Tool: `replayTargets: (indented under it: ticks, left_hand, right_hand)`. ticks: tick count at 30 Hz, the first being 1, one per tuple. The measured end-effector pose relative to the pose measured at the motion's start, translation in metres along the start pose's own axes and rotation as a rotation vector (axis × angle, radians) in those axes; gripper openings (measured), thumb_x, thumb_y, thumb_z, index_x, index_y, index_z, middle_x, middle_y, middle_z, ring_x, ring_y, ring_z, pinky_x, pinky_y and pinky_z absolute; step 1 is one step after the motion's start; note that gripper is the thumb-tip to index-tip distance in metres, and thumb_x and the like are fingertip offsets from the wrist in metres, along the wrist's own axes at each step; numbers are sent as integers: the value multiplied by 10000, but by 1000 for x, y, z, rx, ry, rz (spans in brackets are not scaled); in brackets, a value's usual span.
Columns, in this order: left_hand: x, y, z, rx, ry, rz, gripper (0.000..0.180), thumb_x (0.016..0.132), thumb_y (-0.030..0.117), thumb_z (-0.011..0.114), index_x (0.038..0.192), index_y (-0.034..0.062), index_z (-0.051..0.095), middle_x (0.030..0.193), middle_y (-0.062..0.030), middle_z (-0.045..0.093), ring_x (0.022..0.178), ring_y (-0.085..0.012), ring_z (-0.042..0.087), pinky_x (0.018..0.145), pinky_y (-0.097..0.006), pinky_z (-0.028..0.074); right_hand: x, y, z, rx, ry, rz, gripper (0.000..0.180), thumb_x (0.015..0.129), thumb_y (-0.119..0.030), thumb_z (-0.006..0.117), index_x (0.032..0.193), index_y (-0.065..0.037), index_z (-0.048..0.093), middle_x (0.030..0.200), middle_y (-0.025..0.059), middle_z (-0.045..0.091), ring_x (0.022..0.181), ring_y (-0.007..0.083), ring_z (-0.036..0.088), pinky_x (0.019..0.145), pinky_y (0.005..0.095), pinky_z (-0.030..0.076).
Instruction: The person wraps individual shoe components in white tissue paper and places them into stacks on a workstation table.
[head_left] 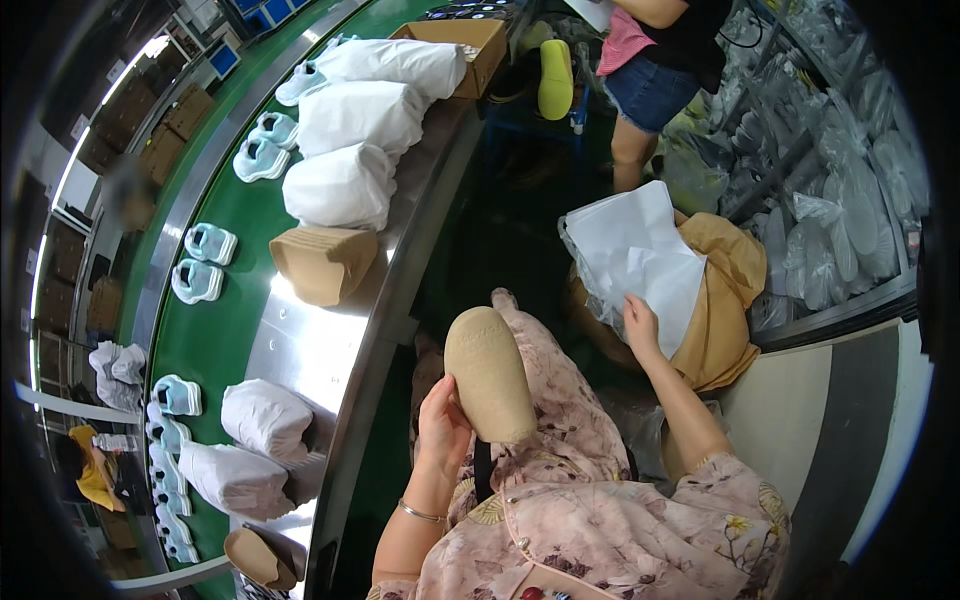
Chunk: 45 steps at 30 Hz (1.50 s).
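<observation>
In my left hand (pixel 441 424) is a tan molded shoe insert (pixel 487 372), rounded at the top, held upright above my lap. My fingers and thumb close on its left side. Over to the right, my right hand (pixel 641 327) pinches the white tissue paper (pixel 645 245) near its lower middle. That paper lies in a loose stack on crumpled brown wrapping paper (pixel 735 300). A nested stack of tan inserts (pixel 322 264) sits on the metal ledge to my left, and more inserts (pixel 258 558) lie nearer at the lower left.
A green conveyor (pixel 205 340) on the left carries pale blue and white sneakers (pixel 203 262). White paper-wrapped bundles (pixel 340 187) line its metal edge, beside an open carton (pixel 470 45). A co-worker (pixel 655 90) stands ahead near a yellow-green sole (pixel 555 80). Racks of plastic-bagged items (pixel 845 220) fill the right.
</observation>
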<state>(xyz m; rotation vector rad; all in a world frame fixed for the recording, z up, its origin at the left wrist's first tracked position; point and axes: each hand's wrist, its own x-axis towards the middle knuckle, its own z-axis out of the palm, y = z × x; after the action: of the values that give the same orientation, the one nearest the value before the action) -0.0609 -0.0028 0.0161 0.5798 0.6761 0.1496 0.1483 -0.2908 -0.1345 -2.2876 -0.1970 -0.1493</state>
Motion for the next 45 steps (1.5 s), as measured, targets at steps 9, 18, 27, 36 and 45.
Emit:
replayTargets:
  ticks: [9,18,27,36,45]
  left_hand:
    - [8,-8,-17,36,60,-13,367,927,275,459,1207,41,499,1197,-98,566,1125,-233,525,986,-409,387]
    - [31,-12,-4,136,100,-81,392,922,286,456,1227,42,483,1227,-103,544,1138,-239,514,979,-418,388]
    - [52,-14,13,133,105,-107,346,911,259,489,1169,29,511,1160,-92,576,1092,-227,535,950,-397,413]
    - [74,-32,39,185,-1,-145,116,866,132,593,949,57,560,949,-19,621,886,-116,583,821,-281,443]
    - [76,-49,31,251,10,-31,178,873,103,561,1035,30,550,974,-42,622,878,-150,605,791,-316,488]
  right_hand:
    - [81,13,61,-352,60,412,515,817,-354,576,1170,5,471,1161,196,515,1097,354,485,870,444,431]
    - [102,51,102,-507,179,380,621,747,-349,649,1193,11,409,1233,222,403,1226,371,347,887,462,431]
    - [112,73,63,-266,142,402,136,765,-104,565,839,9,587,882,168,599,825,324,566,724,375,463]
    - [13,-48,-37,564,-69,209,171,857,-27,502,1004,37,562,828,1,544,788,57,501,693,208,417]
    - [-14,-185,-67,412,-152,-360,195,819,-90,566,929,71,554,1044,200,578,878,327,581,736,351,469]
